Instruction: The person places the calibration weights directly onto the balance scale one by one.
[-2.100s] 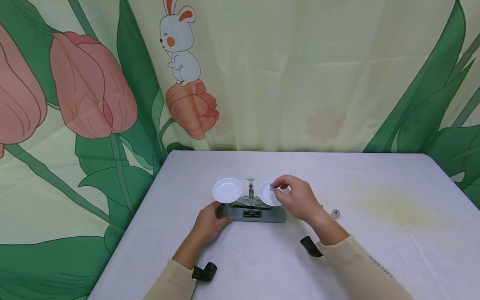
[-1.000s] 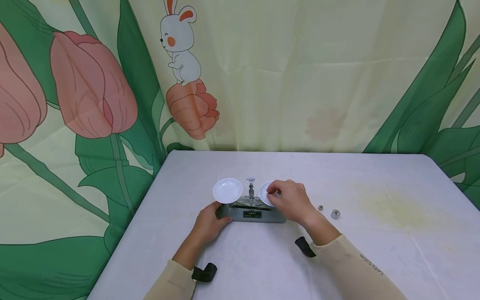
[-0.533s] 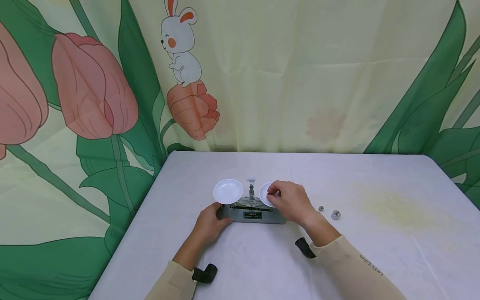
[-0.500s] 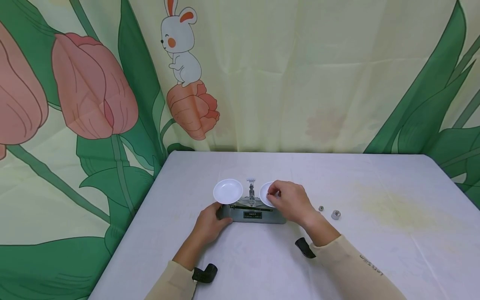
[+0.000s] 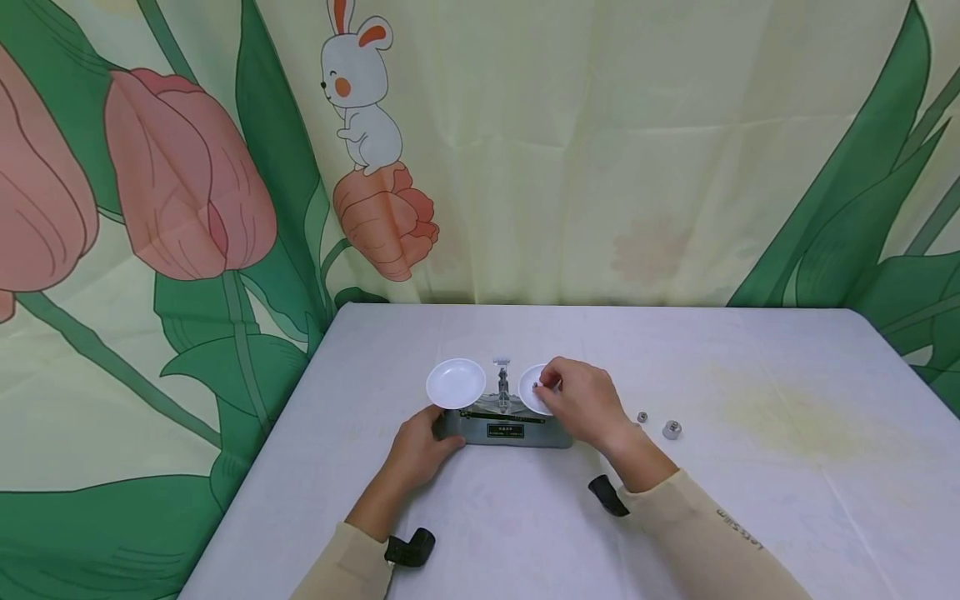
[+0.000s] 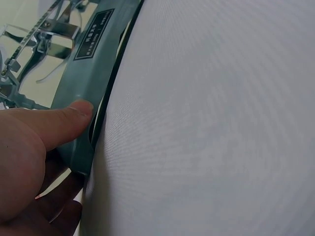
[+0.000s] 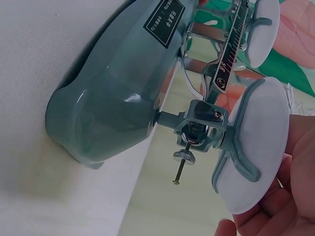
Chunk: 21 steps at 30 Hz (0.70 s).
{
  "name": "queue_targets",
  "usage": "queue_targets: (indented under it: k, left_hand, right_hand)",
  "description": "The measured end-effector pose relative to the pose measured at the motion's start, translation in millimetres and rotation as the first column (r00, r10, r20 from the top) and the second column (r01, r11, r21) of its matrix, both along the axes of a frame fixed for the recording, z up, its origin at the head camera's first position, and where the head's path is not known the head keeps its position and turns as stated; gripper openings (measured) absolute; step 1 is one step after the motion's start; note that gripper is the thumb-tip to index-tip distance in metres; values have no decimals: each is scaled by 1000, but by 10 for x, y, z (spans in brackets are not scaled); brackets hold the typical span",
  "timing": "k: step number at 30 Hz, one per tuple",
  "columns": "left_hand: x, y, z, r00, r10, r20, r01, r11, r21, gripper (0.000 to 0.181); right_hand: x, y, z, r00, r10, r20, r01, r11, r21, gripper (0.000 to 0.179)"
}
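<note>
A grey-green balance scale (image 5: 517, 433) stands on the table with two white pans. My left hand (image 5: 420, 446) grips the left end of its base; in the left wrist view the thumb (image 6: 74, 118) lies over the top edge and the fingers curl beneath the end. My right hand (image 5: 588, 400) is over the right pan (image 5: 527, 398), pinching a small metal weight (image 5: 536, 385) that its fingertips mostly cover. Seen from the right wrist, that hand (image 7: 300, 182) is beyond the pan's rim, and the weight is hidden. Nothing lies in the left pan (image 5: 455, 383).
Two metal weights lie on the white-covered table (image 5: 750, 517) right of the scale: a small one (image 5: 642, 417) and a larger one (image 5: 672, 430). A printed curtain (image 5: 562, 167) hangs behind the table's far edge.
My right hand has come slightly left and down over the right pan with the weight, then barely shifts. Its retreat uncovers the small weight on the table. My left hand stays on the base.
</note>
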State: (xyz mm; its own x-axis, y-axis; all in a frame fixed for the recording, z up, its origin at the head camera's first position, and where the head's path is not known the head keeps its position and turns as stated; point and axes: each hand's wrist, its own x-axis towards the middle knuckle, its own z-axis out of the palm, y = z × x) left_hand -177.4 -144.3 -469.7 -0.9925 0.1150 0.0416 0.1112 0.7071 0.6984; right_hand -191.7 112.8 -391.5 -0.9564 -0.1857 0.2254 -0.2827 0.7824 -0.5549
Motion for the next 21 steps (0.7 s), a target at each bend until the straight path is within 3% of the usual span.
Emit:
queue_targets:
  k: [10,21]
  left_hand:
    - [3,0,-2,1000,-3,4,3,1000,9,61]
    - [-7,-13,-12,1000,-9,5,8,1000,14,63]
  right_hand:
    - [-6,-10,-5,1000,-28,3,28,1000,-14,11]
    - [44,87,27,999,-30,-13,28,989,-146,9]
